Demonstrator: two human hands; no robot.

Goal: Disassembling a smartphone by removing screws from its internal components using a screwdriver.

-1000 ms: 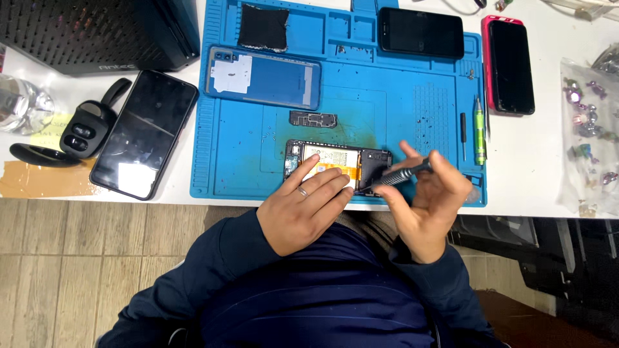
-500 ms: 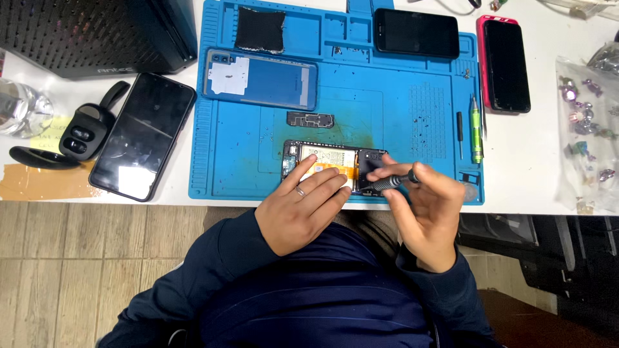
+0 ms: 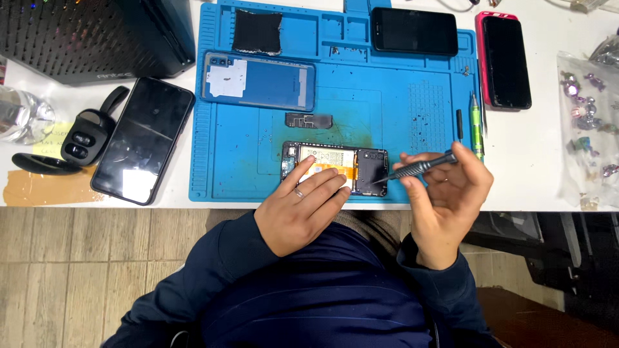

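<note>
An opened phone (image 3: 367, 169) with its back removed lies near the front edge of a blue work mat (image 3: 393, 109), showing a pale battery and orange ribbon. My left hand (image 3: 300, 209) rests flat on its left half, fingers spread, a ring on one finger. My right hand (image 3: 445, 200) grips a thin black screwdriver (image 3: 422, 165) whose tip points at the phone's dark right end. A small black cover piece (image 3: 309, 120) lies just above the phone on the mat.
A blue phone back cover (image 3: 258, 80) and a black pad (image 3: 256, 31) lie on the mat's upper left. Other phones: (image 3: 412, 29) top, red-cased phone (image 3: 506, 59) right, black phone (image 3: 143, 138) left. Green pen (image 3: 476, 125), earbud case (image 3: 82, 138), computer case (image 3: 90, 35), bag of small parts (image 3: 590, 129).
My right hand has shifted right and turned, swinging the screwdriver handle out to the right with its tip still at the phone's right end. My left hand stays on the phone.
</note>
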